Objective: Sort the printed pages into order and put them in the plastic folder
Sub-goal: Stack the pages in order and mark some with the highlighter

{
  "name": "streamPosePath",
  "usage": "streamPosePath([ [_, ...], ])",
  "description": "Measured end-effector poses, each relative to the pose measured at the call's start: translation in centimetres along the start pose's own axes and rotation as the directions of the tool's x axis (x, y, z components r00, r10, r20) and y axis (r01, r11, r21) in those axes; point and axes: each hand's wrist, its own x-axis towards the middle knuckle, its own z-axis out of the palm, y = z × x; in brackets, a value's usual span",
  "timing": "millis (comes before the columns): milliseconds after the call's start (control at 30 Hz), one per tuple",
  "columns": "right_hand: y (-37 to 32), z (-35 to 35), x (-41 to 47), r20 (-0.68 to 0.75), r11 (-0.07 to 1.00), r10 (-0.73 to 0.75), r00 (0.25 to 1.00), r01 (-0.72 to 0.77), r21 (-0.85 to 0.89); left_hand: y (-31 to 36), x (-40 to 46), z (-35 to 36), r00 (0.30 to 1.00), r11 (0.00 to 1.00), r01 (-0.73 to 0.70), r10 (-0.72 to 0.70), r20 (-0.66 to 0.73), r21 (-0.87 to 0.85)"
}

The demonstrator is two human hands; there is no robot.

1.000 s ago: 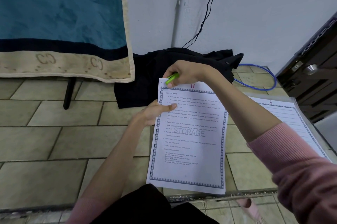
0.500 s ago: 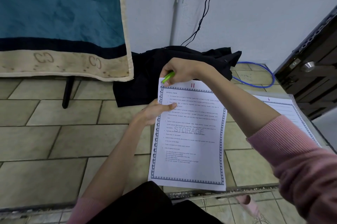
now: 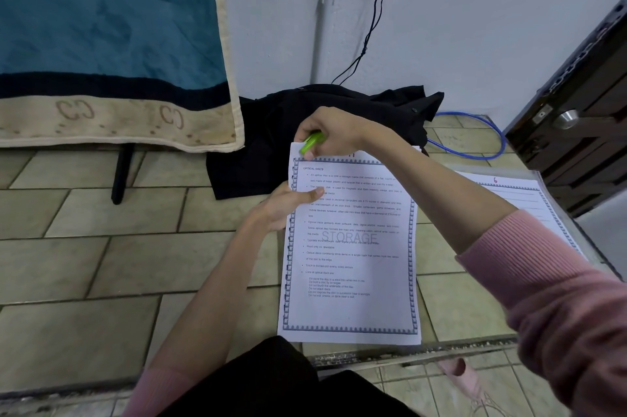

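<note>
The stack of printed pages [image 3: 351, 247] lay lengthwise away from her, heading at the far end, her left hand [image 3: 285, 206] pinching its left edge while her right hand [image 3: 334, 135] curled round a green stapler [image 3: 312, 141] at its top-left corner.

Printed pages [image 3: 353, 247]: matt white paper; plastic folder [image 3: 549, 179] at 3 o'clock: clear, glossy. Green clip [image 3: 312, 141]: shiny plastic. Floor [image 3: 101, 247]: smooth, faintly glossy beige tile; black garment [image 3: 271, 131] at 12 o'clock: matt cloth; door knob [image 3: 566, 118]: brushed metal.
</note>
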Motion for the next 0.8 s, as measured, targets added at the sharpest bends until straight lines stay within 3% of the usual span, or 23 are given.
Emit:
streamPosePath([
  [567, 1.0, 0.1, 0.4, 0.021, 1.000, 0.015, 1.000, -0.014, -0.022, 0.1, -0.1, 0.8, 1.000, 1.000, -0.005, 0.005, 0.005, 0.014],
  [800, 1.9, -0.6, 0.0, 0.109, 0.992, 0.039, 0.993, -0.051, 0.115, 0.0, -0.4, 0.6, 1.000, 0.999, 0.000, 0.000, 0.014, 0.032],
])
